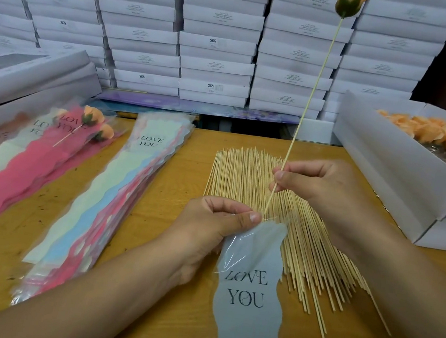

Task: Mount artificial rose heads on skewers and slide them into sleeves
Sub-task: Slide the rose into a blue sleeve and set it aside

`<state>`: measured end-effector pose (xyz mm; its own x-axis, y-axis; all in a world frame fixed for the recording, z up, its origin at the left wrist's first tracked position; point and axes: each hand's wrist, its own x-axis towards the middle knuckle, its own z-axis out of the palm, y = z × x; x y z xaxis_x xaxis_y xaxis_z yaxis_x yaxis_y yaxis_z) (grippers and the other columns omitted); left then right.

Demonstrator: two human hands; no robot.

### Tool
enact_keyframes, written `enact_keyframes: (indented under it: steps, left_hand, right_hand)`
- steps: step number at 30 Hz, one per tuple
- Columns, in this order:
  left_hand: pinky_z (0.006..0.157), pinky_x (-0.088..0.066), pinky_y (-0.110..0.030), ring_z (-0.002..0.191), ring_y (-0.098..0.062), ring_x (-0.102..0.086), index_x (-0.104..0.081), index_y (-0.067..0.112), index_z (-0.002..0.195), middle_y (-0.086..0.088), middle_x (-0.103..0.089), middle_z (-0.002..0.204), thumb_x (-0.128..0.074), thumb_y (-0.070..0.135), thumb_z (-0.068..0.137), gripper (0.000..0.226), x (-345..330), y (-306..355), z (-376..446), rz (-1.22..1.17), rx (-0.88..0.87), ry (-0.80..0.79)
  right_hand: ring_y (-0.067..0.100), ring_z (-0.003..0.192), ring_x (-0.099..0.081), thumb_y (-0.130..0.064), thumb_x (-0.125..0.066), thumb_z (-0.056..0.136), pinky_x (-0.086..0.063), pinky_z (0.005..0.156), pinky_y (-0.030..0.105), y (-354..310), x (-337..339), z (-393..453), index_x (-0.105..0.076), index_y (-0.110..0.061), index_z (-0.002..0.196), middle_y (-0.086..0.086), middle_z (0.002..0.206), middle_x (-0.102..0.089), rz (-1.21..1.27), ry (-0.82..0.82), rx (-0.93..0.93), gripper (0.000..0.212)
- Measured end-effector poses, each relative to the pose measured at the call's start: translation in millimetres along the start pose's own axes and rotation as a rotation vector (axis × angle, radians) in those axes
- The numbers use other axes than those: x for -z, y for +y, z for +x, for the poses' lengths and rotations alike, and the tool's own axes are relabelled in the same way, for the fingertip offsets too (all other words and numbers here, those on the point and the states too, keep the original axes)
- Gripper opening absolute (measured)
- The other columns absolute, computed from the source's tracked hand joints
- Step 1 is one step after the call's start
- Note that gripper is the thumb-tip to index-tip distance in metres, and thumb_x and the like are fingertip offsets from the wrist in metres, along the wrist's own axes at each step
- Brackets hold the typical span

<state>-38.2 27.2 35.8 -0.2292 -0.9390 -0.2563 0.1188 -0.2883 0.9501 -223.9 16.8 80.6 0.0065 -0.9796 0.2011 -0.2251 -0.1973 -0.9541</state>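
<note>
Peach rose head (351, 1) tops a skewer (310, 95) pinched low on its shaft by the right hand (312, 181), its bottom tip at the mouth of a grey "LOVE YOU" sleeve (251, 291). The left hand (215, 223) pinches that sleeve's top edge above the wooden desk (164, 287), over loose skewers (278, 230).

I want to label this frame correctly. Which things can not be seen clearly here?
Head view only:
- Rose head: upper part cut off by the top edge.
- Skewer tip: whether it has entered the sleeve is hidden by the left hand.
- Small print on the stacked boxes: too small.
- Sleeve's lower end: cut off by the bottom edge.
</note>
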Motion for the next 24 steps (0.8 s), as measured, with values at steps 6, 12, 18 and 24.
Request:
enact_keyframes:
  steps: [6,12,18,24]
  left_hand:
    - [0.067,-0.060,-0.033,0.071,-0.024,-0.072,-0.074,-0.001,0.098,-0.019,-0.077,0.092,-0.089,0.024,0.052,0.055,2.7,2.7,2.3,-0.044,-0.013,0.023]
    - [0.064,-0.058,-0.032,0.068,-0.022,-0.071,-0.074,0.000,0.099,-0.018,-0.077,0.090,-0.087,0.021,0.058,0.048,3.9,4.9,1.4,-0.067,-0.032,0.057]
    - [0.057,-0.057,-0.029,0.064,-0.021,-0.071,-0.074,0.002,0.098,-0.015,-0.076,0.084,-0.086,0.021,0.059,0.044,0.7,5.3,0.7,-0.129,-0.042,0.101]
    - [0.056,-0.058,-0.031,0.059,-0.021,-0.068,-0.074,0.004,0.094,-0.015,-0.075,0.081,-0.083,0.015,0.076,0.023,-2.3,1.8,1.7,-0.098,-0.082,0.142]
  right_hand:
    - [-0.005,0.094,-0.067,-0.014,-0.074,0.084,-0.041,0.089,0.026,3.5,2.7,-0.8,-0.076,-0.006,0.068,-0.010,0.084,-0.077,-0.037,-0.012,-0.033,0.018]
    - [-0.007,0.087,-0.068,-0.011,-0.075,0.083,-0.038,0.079,0.020,8.2,2.4,-3.7,-0.077,-0.006,0.068,-0.011,0.086,-0.077,-0.042,-0.017,-0.074,0.016]
    - [0.014,0.083,-0.074,-0.012,-0.078,0.081,-0.055,0.086,0.035,8.4,1.7,-3.9,-0.080,-0.016,0.073,-0.003,0.087,-0.078,-0.042,-0.036,-0.144,0.009]
    - [0.021,0.072,-0.073,-0.011,-0.076,0.084,-0.061,0.065,0.029,5.8,-1.0,-6.9,-0.079,-0.011,0.079,0.006,0.080,-0.077,-0.035,-0.129,-0.200,0.006]
